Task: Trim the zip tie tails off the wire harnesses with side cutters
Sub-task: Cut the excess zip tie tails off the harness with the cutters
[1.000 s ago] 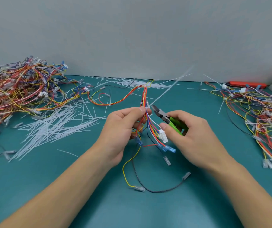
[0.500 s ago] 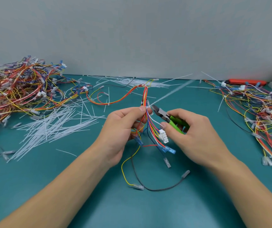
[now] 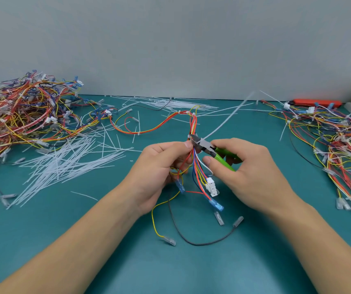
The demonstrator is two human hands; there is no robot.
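Light even and bright, diffuse, from overhead; no glare on the teal counter (image 3: 42, 240). Soft, faint shadows under my forearms and below my left hand (image 3: 159, 168). Wide-angle bowing: the counter's back edge curves, and my forearms look stretched toward the lower corners. The long zip tie tail (image 3: 227, 117) is smeared with motion blur. Wire piles at far left and right go soft. Centre reasonably sharp; overall slight compression haze.

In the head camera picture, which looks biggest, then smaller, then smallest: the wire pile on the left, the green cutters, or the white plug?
1. Wire pile on the left: far biggest, though farther away.
2. Green side cutters, partly hidden by the right hand.
3. White plug: smallest.
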